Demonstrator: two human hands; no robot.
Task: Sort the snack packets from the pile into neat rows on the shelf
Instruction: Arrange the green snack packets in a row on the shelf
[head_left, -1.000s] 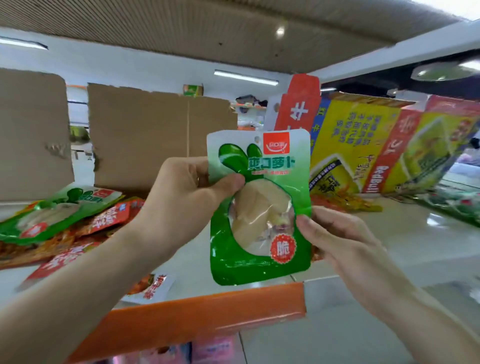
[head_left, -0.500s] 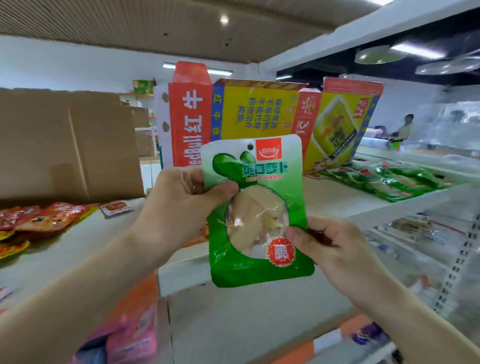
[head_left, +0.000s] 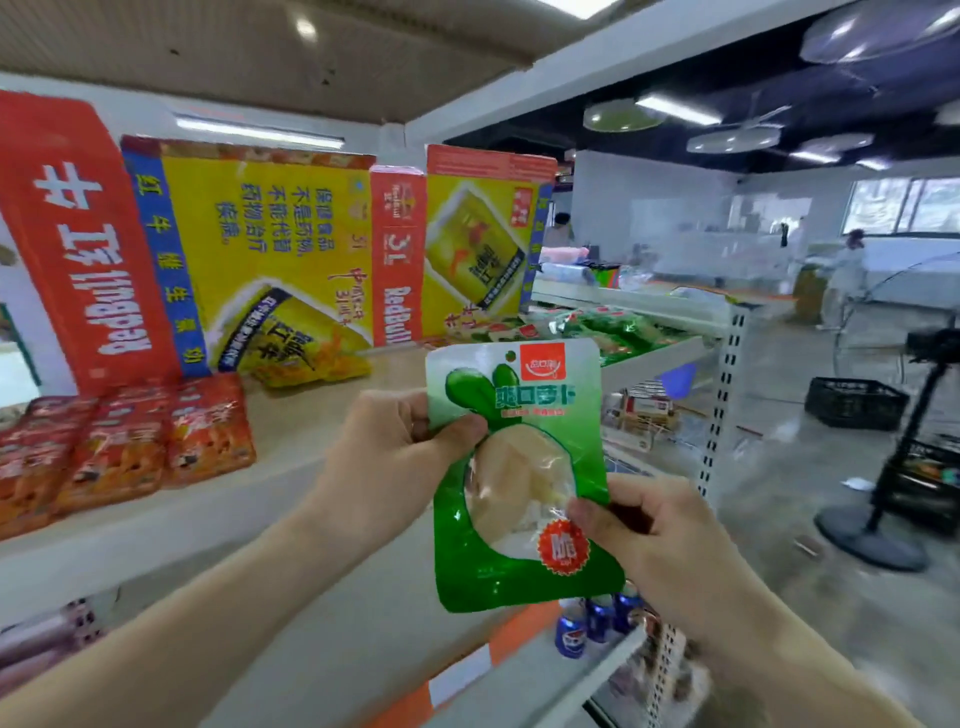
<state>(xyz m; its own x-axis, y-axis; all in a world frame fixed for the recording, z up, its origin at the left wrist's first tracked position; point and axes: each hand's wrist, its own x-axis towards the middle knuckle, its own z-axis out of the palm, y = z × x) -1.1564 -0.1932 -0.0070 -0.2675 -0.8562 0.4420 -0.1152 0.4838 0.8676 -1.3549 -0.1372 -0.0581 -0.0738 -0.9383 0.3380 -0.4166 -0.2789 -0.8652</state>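
Note:
A green snack packet (head_left: 519, 571) with a clear window and a red logo is held upright in front of the shelf (head_left: 156, 525). My left hand (head_left: 389, 462) pinches its upper left edge with the thumb on the front. At the lower right edge my right hand (head_left: 644, 535) pinches it next to the round red sticker. A row of red snack packets (head_left: 124, 441) lies on the shelf at the left. Several green packets (head_left: 613, 327) lie further right on the shelf, behind the held one.
Red and yellow RedBull cartons (head_left: 270, 249) stand at the back of the shelf, with yellow packets (head_left: 311, 366) at their foot. Blue cans (head_left: 592, 623) sit on a lower shelf. A perforated upright post (head_left: 722, 405) ends the rack. A fan stand (head_left: 878, 525) and black crate (head_left: 852, 402) are on the floor at right.
My view has swung right along the shelf: the cardboard is out of sight, and the red packet row, the green packets and the open room show. Both hands keep hold of the packet.

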